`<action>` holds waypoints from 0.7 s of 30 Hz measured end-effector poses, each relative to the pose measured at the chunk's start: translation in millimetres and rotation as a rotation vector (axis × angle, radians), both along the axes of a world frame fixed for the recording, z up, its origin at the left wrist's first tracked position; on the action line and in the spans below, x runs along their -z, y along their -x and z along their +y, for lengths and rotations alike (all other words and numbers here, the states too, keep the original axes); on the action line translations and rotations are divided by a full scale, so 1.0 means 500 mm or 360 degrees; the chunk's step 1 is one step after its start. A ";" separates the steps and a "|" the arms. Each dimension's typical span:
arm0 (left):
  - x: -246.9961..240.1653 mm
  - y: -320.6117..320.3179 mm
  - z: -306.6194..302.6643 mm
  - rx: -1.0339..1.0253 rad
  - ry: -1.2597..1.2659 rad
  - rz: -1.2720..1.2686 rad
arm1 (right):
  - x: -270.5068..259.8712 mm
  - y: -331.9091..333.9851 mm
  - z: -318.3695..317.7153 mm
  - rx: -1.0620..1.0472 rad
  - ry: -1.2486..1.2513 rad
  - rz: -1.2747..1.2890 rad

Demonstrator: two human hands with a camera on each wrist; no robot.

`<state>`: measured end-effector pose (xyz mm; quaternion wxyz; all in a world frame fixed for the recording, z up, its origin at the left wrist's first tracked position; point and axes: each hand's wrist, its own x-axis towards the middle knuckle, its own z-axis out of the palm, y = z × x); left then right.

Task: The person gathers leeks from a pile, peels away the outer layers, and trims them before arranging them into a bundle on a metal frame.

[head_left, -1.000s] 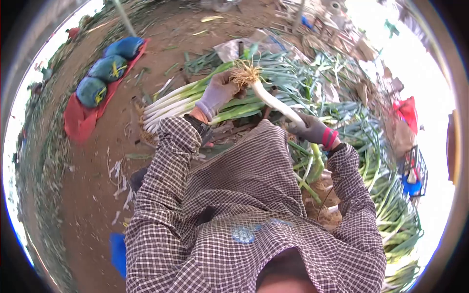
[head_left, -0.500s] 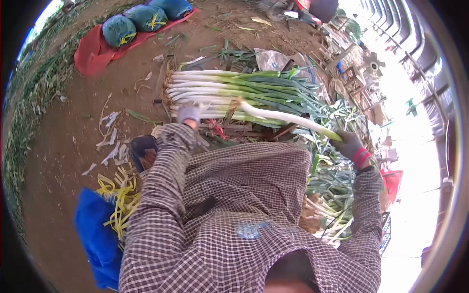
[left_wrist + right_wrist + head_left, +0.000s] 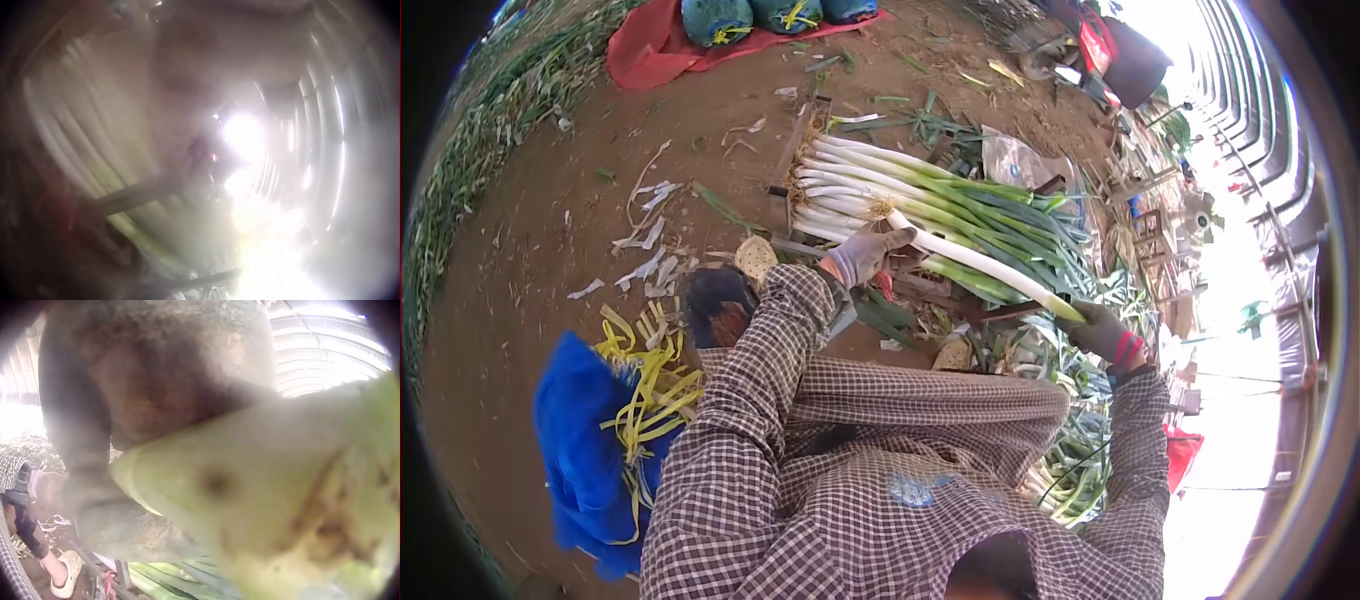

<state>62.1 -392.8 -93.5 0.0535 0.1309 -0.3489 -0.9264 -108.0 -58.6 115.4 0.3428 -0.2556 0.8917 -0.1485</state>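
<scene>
A long green onion (image 3: 980,262), white with pale roots at its left end, slants across in front of the person. The gloved right hand (image 3: 1095,332), with pink bands at the cuff, grips it where white turns green. In the right wrist view, that stalk (image 3: 206,469) looms large beside the dirty glove (image 3: 156,375). The left hand (image 3: 865,255), in a grey-lilac glove, has its fingertips right at the stalk near the roots; I cannot tell whether they pinch it. A row of green onions (image 3: 870,180) lies just beyond, roots to the left. The left wrist view is blurred.
A low frame (image 3: 778,195) holds the row. Blue fabric (image 3: 580,440) and yellow strips (image 3: 640,410) lie at lower left. Wrapped bundles (image 3: 718,18) sit on red cloth (image 3: 640,50) at the back. More green onions (image 3: 1080,450) are heaped at right.
The left hand moves from the roots out to the left, then back to the stalk. The right hand carries the green onion right and lower. The head view has turned.
</scene>
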 end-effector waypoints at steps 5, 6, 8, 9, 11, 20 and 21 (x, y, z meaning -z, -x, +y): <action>0.019 -0.024 -0.055 0.0043 0.0625 -0.0022 | -0.042 0.025 -0.053 0.0006 -0.0160 -0.0157; 0.015 -0.030 -0.063 0.0095 0.0587 -0.0044 | -0.047 0.030 -0.057 0.0024 -0.0167 -0.0193; 0.055 -0.033 -0.082 0.0537 0.1369 -0.0283 | -0.037 0.080 -0.040 0.0014 -0.0123 -0.0060; 0.075 -0.032 -0.082 0.0843 0.1958 -0.0384 | -0.024 0.118 -0.031 0.0012 -0.0110 0.0031; 0.083 -0.034 -0.070 0.1509 0.2559 -0.0450 | -0.026 0.159 -0.056 -0.0021 -0.0095 0.0175; 0.131 -0.042 0.037 0.1199 0.3023 -0.0290 | 0.185 0.267 -0.409 -0.0706 0.0119 0.0427; 0.112 -0.042 0.030 0.1136 0.3003 -0.0282 | 0.233 0.279 -0.448 -0.0883 0.0192 0.0597</action>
